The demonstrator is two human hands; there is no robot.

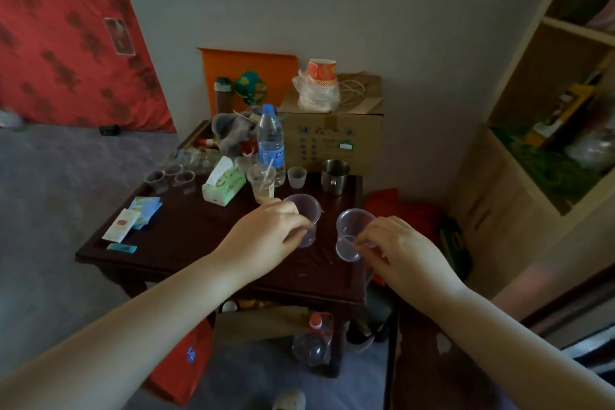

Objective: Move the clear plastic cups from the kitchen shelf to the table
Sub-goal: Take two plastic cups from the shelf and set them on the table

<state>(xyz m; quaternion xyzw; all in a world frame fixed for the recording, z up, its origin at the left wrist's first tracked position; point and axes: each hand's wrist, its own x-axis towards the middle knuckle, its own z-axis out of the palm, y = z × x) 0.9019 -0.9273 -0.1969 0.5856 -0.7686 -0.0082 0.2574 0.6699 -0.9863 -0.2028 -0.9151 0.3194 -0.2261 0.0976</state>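
My left hand (266, 233) grips a clear plastic cup (307, 210) that is upright over the right front part of the dark wooden table (186, 233). My right hand (396, 250) pinches a second clear plastic cup (351, 230), tilted with its mouth toward me, just right of the first. Whether either cup touches the tabletop I cannot tell. Several more clear cups (173, 176) stand in a group at the table's far left. The wooden shelf unit (545, 130) rises on the right.
On the table are a water bottle (271, 140), a tissue box (224, 185), a cup with a drink and stirrer (263, 185), a small frosted cup (297, 177), a steel mug (334, 176) and paper packets (133, 220). A cardboard box (332, 136) stands behind.
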